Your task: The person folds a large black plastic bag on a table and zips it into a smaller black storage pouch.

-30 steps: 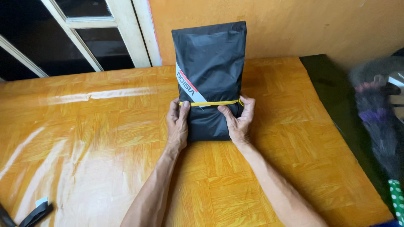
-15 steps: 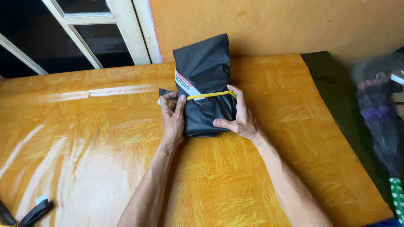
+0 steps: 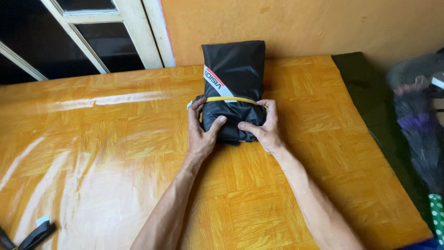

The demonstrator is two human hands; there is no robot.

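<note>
The folded black garment (image 3: 233, 88), crossed by a yellow band (image 3: 230, 99) and a red-and-white stripe (image 3: 217, 83), lies on the orange wood-patterned surface (image 3: 115, 148), its far end near the orange wall (image 3: 300, 28). Your left hand (image 3: 202, 132) and right hand (image 3: 261, 125) clamp its near end from either side, thumbs pressed on top. A dark strap-like item (image 3: 32, 235), partly cut off, lies at the lower left.

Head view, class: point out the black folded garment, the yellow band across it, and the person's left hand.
black folded garment (image 3: 237, 62), head view, on its upper bare panel.
yellow band (image 3: 230, 99), head view, on the strip's middle.
left hand (image 3: 202, 133), head view, on the back of the hand.
</note>
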